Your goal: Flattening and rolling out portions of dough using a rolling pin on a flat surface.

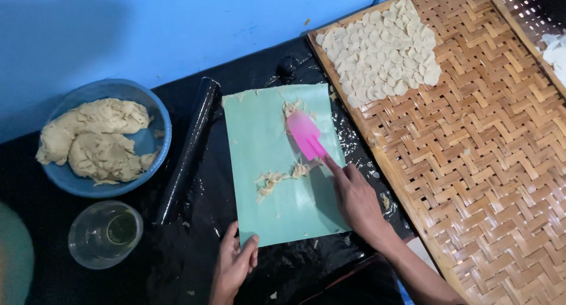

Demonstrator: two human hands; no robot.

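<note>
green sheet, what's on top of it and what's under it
On the green sheet lie dough scraps, the pink spatula held by the right hand, and the left hand's thumb. Black plastic shows around it; beneath is hidden.

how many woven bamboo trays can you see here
2. One large woven tray fills the right side, with small dough pieces in its upper left corner. A second tray shows only partly at the top right edge; more may lie out of view.

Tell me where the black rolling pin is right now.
In the head view, the black rolling pin lies slanted on the black sheet, left of centre, between the blue bowl of dough and the green mat.
</note>
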